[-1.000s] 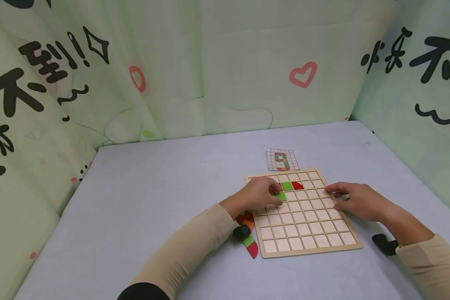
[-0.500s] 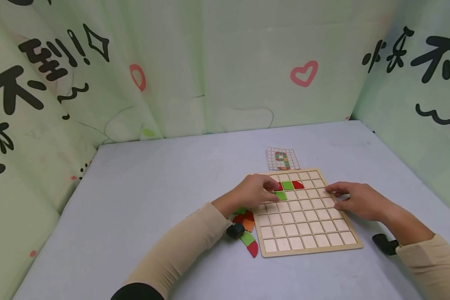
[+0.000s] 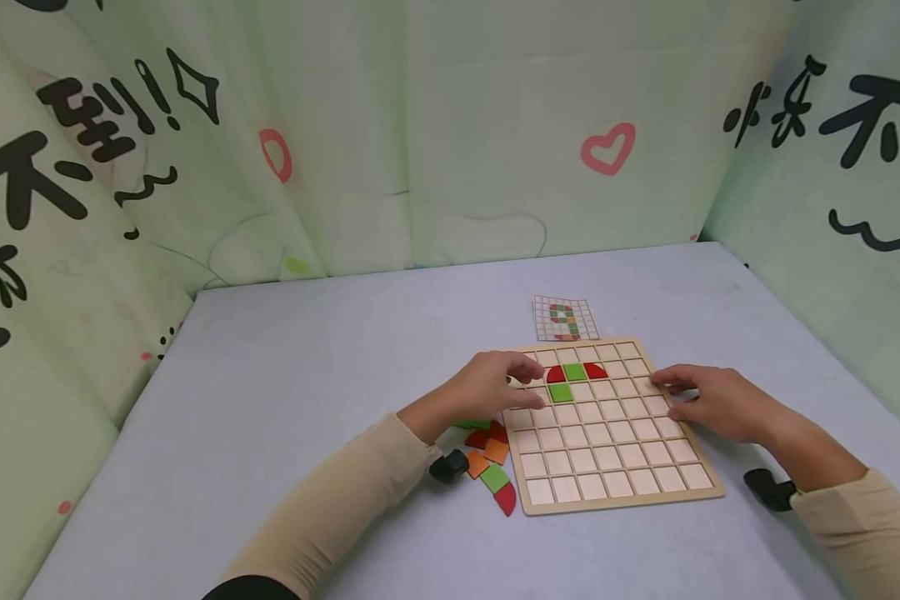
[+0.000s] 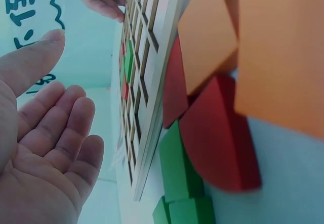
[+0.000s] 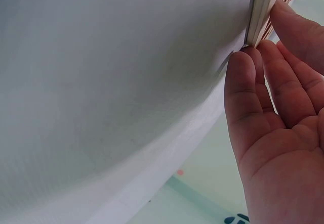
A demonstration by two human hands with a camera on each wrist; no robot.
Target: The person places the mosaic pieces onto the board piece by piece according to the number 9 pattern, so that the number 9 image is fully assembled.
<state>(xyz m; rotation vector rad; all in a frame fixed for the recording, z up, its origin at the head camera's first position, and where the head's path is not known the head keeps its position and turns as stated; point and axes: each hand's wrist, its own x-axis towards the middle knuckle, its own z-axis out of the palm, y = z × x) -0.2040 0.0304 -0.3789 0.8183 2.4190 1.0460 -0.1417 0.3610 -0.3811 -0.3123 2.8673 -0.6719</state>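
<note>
My left hand (image 3: 491,386) hovers over the left part of a wooden grid board (image 3: 618,496), its thumb and fingers apart and nothing between them. In the left wrist view that hand (image 4: 55,148) shows a bare palm. On the board sit a red quarter-round tile (image 3: 556,375), a green square tile (image 3: 574,372) and a second red quarter-round tile (image 3: 596,371) in one row. Another green square tile (image 3: 561,392) lies below the left red one. My right hand (image 3: 727,403) rests thumb and fingertips against the board's right edge; in the right wrist view the fingers (image 5: 243,92) touch its side.
Loose tiles lie left of the board, among them an orange square (image 3: 497,451), a green square (image 3: 494,477) and a red quarter-round (image 3: 506,499). A gridded pattern card (image 3: 581,310) lies behind the board. Printed curtains (image 3: 480,167) enclose the white table (image 3: 330,350).
My left hand has drawn back leftward from the tiles, leaving the left red one and the lower green one fully visible in the grid. The right hand has stayed at the board's edge.
</note>
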